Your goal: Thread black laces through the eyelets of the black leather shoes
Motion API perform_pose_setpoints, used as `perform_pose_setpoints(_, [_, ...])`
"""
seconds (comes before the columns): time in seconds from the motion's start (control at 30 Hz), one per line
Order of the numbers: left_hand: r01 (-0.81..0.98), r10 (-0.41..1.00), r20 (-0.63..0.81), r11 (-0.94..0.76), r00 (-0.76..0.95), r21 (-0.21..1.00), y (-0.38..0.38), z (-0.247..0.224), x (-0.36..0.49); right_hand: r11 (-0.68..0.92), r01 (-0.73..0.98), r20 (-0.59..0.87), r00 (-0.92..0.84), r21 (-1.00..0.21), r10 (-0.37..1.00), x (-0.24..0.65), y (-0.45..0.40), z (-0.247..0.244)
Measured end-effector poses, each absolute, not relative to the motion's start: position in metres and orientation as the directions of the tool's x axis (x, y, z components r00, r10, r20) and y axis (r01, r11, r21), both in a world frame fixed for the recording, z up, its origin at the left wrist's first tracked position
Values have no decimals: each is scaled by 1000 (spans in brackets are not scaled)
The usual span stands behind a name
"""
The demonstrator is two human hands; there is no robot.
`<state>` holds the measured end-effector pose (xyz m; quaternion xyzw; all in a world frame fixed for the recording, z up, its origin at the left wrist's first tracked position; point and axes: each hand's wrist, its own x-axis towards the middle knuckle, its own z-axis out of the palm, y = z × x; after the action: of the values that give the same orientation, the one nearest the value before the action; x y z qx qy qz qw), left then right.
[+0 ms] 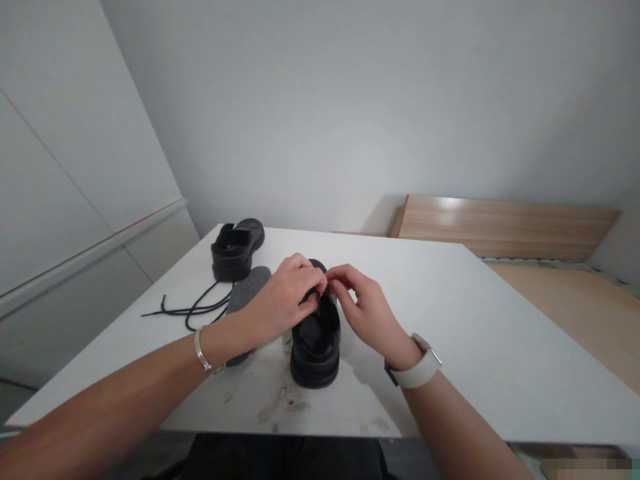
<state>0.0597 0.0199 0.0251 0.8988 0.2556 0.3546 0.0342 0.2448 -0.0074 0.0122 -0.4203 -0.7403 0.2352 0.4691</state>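
Note:
A black shoe (315, 363) sits on the white table in front of me, its heel toward me and its opening facing up. My left hand (287, 297) is closed at the front of the opening, with fingers curled over the tongue area and thumb inside the rim. My right hand (365, 307) meets it from the other side, thumb and forefinger pinched close to the left fingertips. What the right fingers hold is too small and dark to make out. Both hands hide most of the shoe's toe and lacing.
A second black shoe (233, 263) stands at the table's far left. Near it lie a black shoelace (195, 311) and a grey insole (250, 283), partly behind my left arm. Dark smudges mark the white table (450, 333) near its front edge. A wooden headboard (500, 227) stands at back right.

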Motion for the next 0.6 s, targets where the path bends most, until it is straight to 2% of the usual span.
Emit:
perform_pose_setpoints(0.1, [447, 307, 661, -893, 685, -49, 20, 21, 63, 425, 276, 377, -213, -862, 902, 241, 7, 6])
perform_pose_setpoints(0.2, [481, 252, 677, -859, 692, -172, 22, 16, 64, 312, 190, 265, -236, -931, 935, 241, 18, 2])
perform_pose_setpoints(0.4, [516, 225, 721, -831, 655, -209, 26, 7, 63, 216, 77, 182, -308, -973, 934, 250, 25, 2])
perform_pose_setpoints(0.5, [510, 206, 743, -835, 637, -205, 26, 5, 63, 246, 122, 196, -322, -961, 926, 251, 26, 3])
perform_pose_setpoints(0.6, [493, 204, 762, -854, 615, -169, 25, 6, 60, 347, 234, 267, -315, -908, 911, 249, 24, 6])
